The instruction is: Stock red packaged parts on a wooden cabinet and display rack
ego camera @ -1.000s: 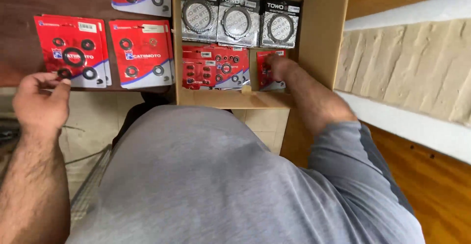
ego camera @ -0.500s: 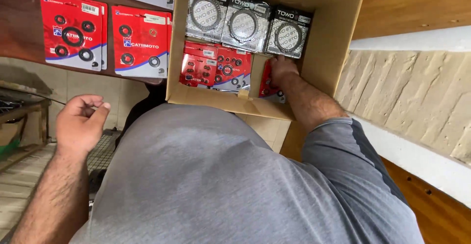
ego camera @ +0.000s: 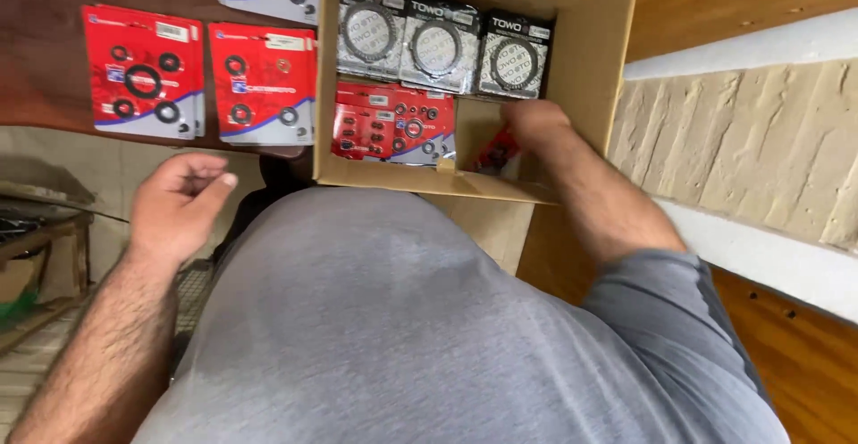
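Right hand working inside the cardboard box (ego camera: 590, 78), left hand now off the packs.

Since a second ago the box sits lower in view. The right hand (ego camera: 534, 124) has sunk deeper into its near right corner, fingers closed on a small red pack (ego camera: 494, 152). The left hand (ego camera: 181, 203), loosely curled and empty, has dropped below the red seal packs (ego camera: 143, 73) on the dark tabletop (ego camera: 40, 87).

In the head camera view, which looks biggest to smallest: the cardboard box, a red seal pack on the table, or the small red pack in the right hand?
1. cardboard box
2. red seal pack
3. small red pack, partly hidden by the right hand
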